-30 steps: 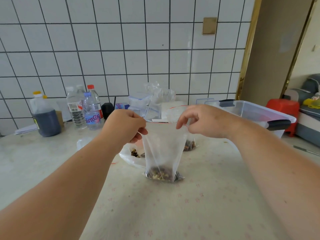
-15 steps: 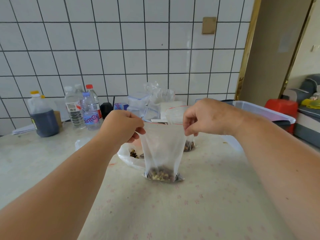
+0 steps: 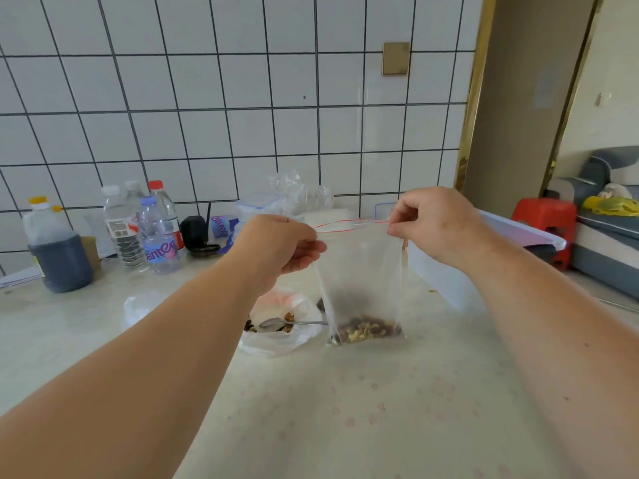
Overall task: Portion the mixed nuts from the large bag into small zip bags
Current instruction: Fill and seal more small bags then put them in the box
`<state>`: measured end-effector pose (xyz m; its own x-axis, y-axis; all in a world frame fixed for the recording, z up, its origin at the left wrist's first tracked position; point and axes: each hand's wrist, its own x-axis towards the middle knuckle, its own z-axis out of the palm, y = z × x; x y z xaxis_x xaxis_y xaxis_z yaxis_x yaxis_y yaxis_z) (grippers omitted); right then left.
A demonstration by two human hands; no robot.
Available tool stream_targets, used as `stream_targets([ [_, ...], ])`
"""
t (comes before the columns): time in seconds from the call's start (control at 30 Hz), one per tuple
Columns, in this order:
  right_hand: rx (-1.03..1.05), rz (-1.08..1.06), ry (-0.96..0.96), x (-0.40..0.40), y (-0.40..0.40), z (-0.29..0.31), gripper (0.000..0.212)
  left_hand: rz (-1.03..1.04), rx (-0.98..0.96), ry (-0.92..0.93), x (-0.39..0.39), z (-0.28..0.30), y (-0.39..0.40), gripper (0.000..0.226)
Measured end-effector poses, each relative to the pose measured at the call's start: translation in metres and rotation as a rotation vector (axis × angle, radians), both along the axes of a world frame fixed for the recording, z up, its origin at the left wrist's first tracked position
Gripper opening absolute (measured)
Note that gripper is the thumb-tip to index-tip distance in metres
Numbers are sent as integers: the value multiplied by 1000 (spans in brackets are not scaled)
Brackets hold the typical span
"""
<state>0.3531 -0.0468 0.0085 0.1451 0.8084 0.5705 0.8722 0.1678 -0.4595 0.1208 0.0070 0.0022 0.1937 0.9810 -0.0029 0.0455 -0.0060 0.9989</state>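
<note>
A pale countertop (image 3: 363,409) with a faint flower print ran up to a white tiled wall (image 3: 207,115). Nearest the camera, a small zip bag (image 3: 363,281) hung upright between both hands, its base touching or just above the counter (hard to say which), with a shallow layer of mixed nuts (image 3: 368,331) at the bottom. The left hand (image 3: 280,247) pinched the left top corner, fingers clamped on the plastic; the right hand (image 3: 435,223) gripped the right corner by the red zip line (image 3: 349,225), fingers likewise closed on it.

The seal probably was not yet pressed along its length; if a gap stayed, nuts could spill once the bag tipped. A slipping pinch would drop it.

Just behind lay the large bag (image 3: 280,337), open, with a spoon (image 3: 287,322) resting in it. Farther back stood water bottles (image 3: 152,229) and a dark jug (image 3: 57,250); to the right, a clear storage bin (image 3: 518,233), then a red stool (image 3: 544,219).
</note>
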Motion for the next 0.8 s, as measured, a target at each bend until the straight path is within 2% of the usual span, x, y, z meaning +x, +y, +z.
stream_targets([
  [0.4, 106, -97, 78, 15, 47, -33, 25, 7, -79, -92, 32, -15, 33, 7],
  [0.73, 47, -87, 246, 1, 61, -51, 15, 89, -93, -112, 22, -26, 38, 9],
  [0.8, 88, -108, 260, -4, 57, -54, 18, 99, -77, -120, 16, -30, 39, 11],
])
